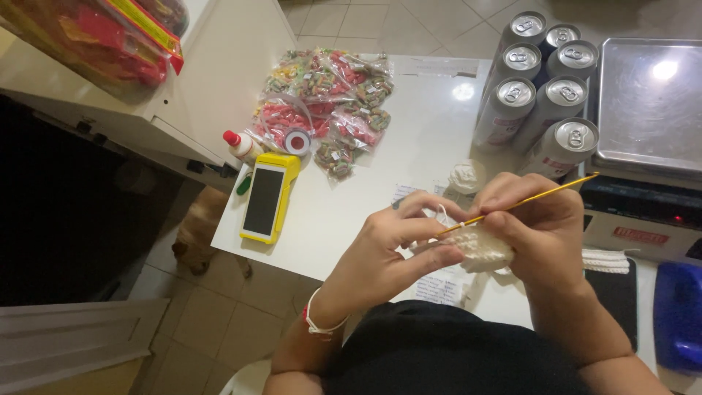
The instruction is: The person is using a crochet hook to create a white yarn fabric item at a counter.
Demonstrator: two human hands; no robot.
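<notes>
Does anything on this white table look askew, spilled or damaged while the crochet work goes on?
Nothing spilled or damaged. The only oddity: the yellow handheld terminal with a dark screen lies near the white table corner, close to the edge. The silver drink cans stand upright.

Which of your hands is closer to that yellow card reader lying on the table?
Left. The left hand is just right of the yellow card reader; the right hand is farther right, beyond it.
</notes>
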